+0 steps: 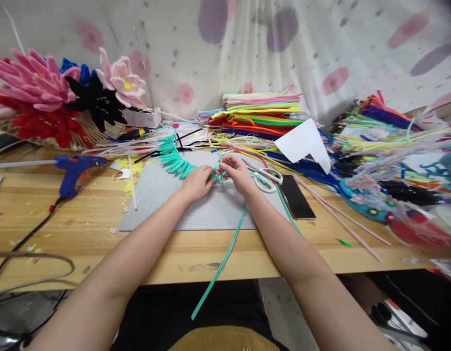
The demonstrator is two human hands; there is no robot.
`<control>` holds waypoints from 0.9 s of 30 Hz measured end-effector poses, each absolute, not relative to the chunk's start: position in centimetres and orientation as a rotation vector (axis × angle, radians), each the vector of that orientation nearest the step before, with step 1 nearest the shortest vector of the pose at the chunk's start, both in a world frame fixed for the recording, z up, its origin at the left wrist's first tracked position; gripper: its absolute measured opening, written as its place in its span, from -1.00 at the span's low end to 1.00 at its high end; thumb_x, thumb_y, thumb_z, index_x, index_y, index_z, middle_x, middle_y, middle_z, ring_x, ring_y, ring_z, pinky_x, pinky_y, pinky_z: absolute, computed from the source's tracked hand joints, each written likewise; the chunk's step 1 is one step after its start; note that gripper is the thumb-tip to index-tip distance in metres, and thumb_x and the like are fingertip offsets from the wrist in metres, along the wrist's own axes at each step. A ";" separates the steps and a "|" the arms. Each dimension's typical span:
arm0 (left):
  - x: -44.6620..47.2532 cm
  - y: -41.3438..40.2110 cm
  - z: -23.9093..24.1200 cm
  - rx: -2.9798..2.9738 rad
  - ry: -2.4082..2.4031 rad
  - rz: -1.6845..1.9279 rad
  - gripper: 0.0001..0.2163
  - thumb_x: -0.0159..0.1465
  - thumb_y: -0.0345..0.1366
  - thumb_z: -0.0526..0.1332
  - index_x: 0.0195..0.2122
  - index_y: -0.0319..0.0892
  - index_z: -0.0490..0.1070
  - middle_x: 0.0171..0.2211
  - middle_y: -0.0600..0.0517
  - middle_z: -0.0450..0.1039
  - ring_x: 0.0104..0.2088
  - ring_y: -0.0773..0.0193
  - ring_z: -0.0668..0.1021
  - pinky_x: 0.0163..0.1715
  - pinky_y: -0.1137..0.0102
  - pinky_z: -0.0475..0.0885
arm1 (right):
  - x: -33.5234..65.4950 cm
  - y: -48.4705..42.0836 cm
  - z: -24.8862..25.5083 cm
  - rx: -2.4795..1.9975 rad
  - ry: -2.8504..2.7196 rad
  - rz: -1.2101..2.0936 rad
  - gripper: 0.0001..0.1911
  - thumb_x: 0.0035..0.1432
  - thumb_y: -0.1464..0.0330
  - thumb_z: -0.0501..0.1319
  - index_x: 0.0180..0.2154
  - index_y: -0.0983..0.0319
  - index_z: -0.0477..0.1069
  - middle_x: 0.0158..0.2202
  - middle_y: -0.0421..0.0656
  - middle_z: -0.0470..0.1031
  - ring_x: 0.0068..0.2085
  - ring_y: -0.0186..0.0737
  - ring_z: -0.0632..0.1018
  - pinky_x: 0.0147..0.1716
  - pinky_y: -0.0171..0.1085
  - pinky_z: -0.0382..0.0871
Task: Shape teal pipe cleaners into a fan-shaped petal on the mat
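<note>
Both hands meet over the grey cutting mat [159,209]. My left hand [199,181] is closed on the near end of a curved row of turquoise pipe-cleaner loops [173,156], which arcs away to the far left. Close beside it, my right hand [236,171] pinches a turquoise pipe cleaner [223,261] at the same end. That pipe cleaner's long tail passes under the right wrist and hangs over the table's front edge. Fingers hide the exact joint between strand and loops. White-handled scissors [266,179] lie just right of my right hand.
A black phone [297,197] lies right of the mat. At left rests a blue glue gun [74,170] with its cable, below fuzzy pipe-cleaner flowers [38,87]. Bundled coloured pipe cleaners [262,114] are stacked behind, near a cut white paper [304,144]. More clutter fills the right side.
</note>
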State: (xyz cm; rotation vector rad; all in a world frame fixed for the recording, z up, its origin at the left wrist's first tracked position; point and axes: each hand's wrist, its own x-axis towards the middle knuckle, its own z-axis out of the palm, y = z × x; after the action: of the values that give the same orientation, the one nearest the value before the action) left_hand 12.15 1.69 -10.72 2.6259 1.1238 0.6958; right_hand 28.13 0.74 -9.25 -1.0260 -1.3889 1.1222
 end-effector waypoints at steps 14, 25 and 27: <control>11.5 1.1 -11.6 2.620 1.276 0.656 -0.78 0.13 -0.37 0.08 -0.21 -0.17 0.42 -0.19 -0.06 0.42 -0.15 0.13 0.41 -0.11 0.24 0.29 | 30.6 0.2 -9.3 -1.713 -2.195 0.274 -0.88 -0.01 0.36 0.13 -0.45 0.19 0.45 -0.46 -0.19 0.50 -0.42 -0.29 0.41 -0.48 -0.34 0.06; 11.2 1.2 -12.5 2.641 1.248 0.750 -0.79 0.15 -0.31 0.10 -0.24 -0.15 0.49 -0.22 -0.04 0.42 -0.17 0.16 0.42 -0.11 0.25 0.31 | 30.3 0.2 -9.2 -1.610 -2.399 0.212 -0.85 0.10 0.33 0.13 -0.36 0.18 0.47 -0.34 -0.18 0.53 -0.31 -0.28 0.44 -0.38 -0.34 0.10; 11.1 1.2 -12.6 2.630 1.232 0.775 -0.78 0.16 -0.31 0.10 -0.25 -0.15 0.50 -0.22 -0.04 0.43 -0.17 0.17 0.43 -0.12 0.25 0.32 | 30.2 0.3 -9.5 -1.589 -2.393 0.214 -0.84 0.12 0.33 0.12 -0.34 0.18 0.47 -0.32 -0.17 0.52 -0.28 -0.27 0.45 -0.36 -0.35 0.12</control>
State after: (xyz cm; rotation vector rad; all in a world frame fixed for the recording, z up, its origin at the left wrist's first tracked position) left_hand 11.14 1.17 -12.58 2.6300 1.2320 0.7752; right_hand 30.15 0.29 -9.47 -1.5894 -2.3931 0.2137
